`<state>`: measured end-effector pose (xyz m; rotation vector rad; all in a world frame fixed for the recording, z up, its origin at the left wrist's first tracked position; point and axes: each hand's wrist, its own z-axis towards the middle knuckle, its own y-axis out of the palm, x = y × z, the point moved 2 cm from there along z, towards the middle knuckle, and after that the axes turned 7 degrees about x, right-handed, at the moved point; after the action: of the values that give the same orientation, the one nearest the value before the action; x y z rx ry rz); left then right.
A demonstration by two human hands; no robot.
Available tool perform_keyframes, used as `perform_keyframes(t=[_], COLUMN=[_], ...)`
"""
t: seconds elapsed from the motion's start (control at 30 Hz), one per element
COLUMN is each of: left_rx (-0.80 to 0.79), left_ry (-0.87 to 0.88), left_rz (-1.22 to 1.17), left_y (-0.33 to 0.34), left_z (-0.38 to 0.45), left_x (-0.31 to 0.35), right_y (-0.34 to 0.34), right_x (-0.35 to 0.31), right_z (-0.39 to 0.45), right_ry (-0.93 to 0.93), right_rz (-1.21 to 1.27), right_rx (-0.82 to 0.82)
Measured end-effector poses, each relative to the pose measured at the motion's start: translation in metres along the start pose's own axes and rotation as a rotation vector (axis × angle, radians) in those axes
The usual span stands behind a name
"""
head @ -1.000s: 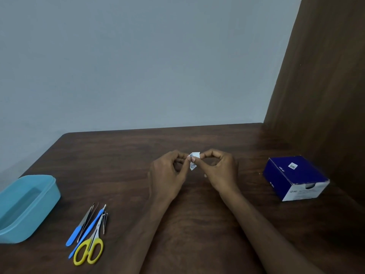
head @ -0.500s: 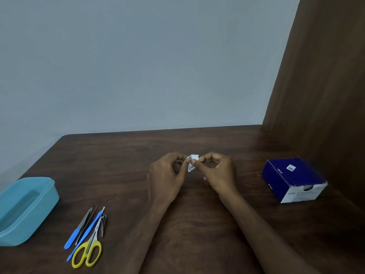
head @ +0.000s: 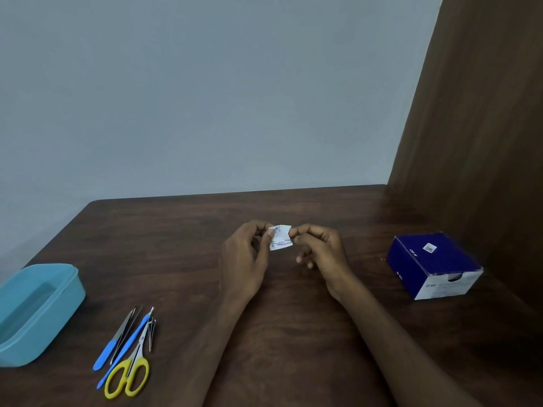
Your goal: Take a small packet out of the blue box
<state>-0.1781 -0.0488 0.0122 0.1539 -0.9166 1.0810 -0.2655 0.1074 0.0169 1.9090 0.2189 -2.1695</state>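
small white packet (head: pixel 280 237), pinched between both hands' fingers (head: pixel 296 232)

Taking the blue box (head: pixel 433 264) as the landmark: bare dark wooden table (head: pixel 293 333) is left between the box and the right hand (head: pixel 321 254), and a hand could be passed there. Just right of and behind the box, the way is closed by a brown wooden panel (head: pixel 476 127). Behind the box and to its left, an open strip of tabletop runs up to the grey wall (head: pixel 205 92). Far left of the box, the near left corner is taken up by a teal container (head: pixel 38 309) and a cluster of scissors (head: pixel 129 374) and slim tools (head: pixel 123 336). The middle, left of the box, is occupied by the left hand (head: pixel 244 259), the right hand and both forearms.
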Motion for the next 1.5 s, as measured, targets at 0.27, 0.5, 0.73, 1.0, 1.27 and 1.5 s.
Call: perform_keyframes(t=[0.27,0.5,0.73,1.0,1.27,1.5], left_rx=[-0.048,-0.104,-0.109,-0.069,0.096,-0.020], left_ry=[0.032,0.076,0.124,0.201,0.049,-0.031], left_rz=[-0.085,-0.111,-0.047,0.138,0.169,0.091], left_y=[0.000,0.000,-0.001,-0.006,-0.009,-0.002], left_z=[0.000,-0.001,-0.002,-0.007,-0.003,-0.004], left_x=[0.004,0.006,0.007,0.017,0.012,0.003], right_y=[-0.013,-0.019,-0.018,-0.019,-0.035,-0.036], right_x=[0.002,0.004,0.005,0.009,0.011,-0.003], right_z=[0.008,0.010,0.009,0.012,0.022,0.018], right_ry=[0.059,0.013,0.004,0.011,0.021,0.126], right_rz=[0.036,0.024,-0.033,-0.073,0.034,0.402], right_rx=[-0.143,-0.214,-0.270,-0.157,0.252,0.223])
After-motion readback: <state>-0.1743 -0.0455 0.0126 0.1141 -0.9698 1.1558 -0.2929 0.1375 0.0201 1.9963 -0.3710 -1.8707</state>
